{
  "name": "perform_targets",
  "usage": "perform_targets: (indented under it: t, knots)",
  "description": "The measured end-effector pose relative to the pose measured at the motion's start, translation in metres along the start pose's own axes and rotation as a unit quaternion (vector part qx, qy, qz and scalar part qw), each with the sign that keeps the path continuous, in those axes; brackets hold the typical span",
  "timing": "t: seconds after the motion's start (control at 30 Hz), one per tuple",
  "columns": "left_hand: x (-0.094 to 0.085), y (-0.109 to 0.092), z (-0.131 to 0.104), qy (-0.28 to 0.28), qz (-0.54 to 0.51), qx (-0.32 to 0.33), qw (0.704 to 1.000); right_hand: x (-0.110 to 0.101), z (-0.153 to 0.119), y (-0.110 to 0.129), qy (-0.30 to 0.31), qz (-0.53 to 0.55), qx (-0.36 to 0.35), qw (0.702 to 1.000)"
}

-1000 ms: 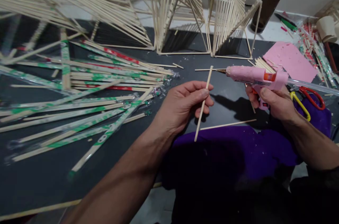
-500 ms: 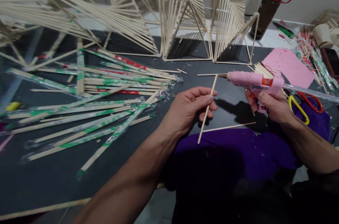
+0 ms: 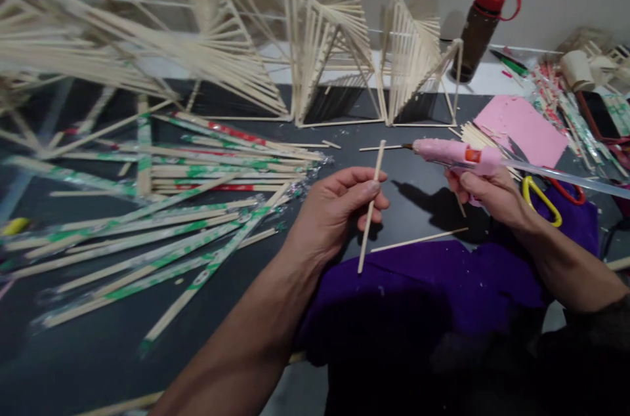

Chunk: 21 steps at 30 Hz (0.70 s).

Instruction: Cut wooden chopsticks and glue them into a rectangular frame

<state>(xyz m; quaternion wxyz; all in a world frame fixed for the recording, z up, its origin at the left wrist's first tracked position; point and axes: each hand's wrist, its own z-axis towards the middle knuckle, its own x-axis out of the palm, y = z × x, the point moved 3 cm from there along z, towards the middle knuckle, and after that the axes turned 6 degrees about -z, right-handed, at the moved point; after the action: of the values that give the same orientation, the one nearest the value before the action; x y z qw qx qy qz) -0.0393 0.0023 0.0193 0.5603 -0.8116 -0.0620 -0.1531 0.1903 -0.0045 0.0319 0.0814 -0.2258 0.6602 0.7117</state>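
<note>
Between thumb and fingers, my left hand point(image 3: 339, 209) pinches a thin wooden stick point(image 3: 370, 219), tilted with its top end up. My right hand point(image 3: 485, 189) is wrapped round the handle of a pink glue gun point(image 3: 457, 152), whose nozzle points left. The nozzle and the held stick's upper end are apart. A loose stick point(image 3: 381, 148) lies on the table by the nozzle. Another stick point(image 3: 420, 240) rests along the edge of a purple cloth point(image 3: 394, 291), below my hands.
Wrapped chopsticks point(image 3: 197, 226) cover the left of the dark table point(image 3: 98, 363). Stick structures point(image 3: 335, 62) stand along the back. A red-capped bottle point(image 3: 475, 35), pink sheet point(image 3: 526, 127), yellow-handled scissors point(image 3: 544, 203) and a phone point(image 3: 598, 115) are at the right.
The glue gun's nozzle and the held stick's top end have moved apart. My left hand has shifted slightly left and down with the stick. The whole view has shifted a little.
</note>
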Motion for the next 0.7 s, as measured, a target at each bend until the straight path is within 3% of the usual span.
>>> perform_targets:
  t: [0.2,0.37,0.53,0.6,0.7]
  knots:
    - [-0.003,-0.005,0.0,-0.021,0.001,-0.006,1.0,-0.019,-0.004,0.022,-0.028,-0.176,-0.095,0.979]
    - [-0.001,-0.009,-0.001,-0.011,0.007,-0.031,0.999,-0.073,-0.032,0.011,0.006,-0.295,-0.148,0.944]
    - [0.007,-0.006,0.002,-0.017,0.013,-0.042,0.999,-0.138,-0.058,-0.035,-0.044,-0.454,-0.055,0.888]
    - [0.007,-0.003,0.006,-0.062,0.012,-0.009,0.998,-0.156,-0.062,-0.052,-0.064,-0.498,-0.004,0.865]
    - [0.006,0.002,0.013,-0.078,0.009,0.016,0.997,-0.174,-0.06,-0.07,-0.073,-0.541,0.057,0.836]
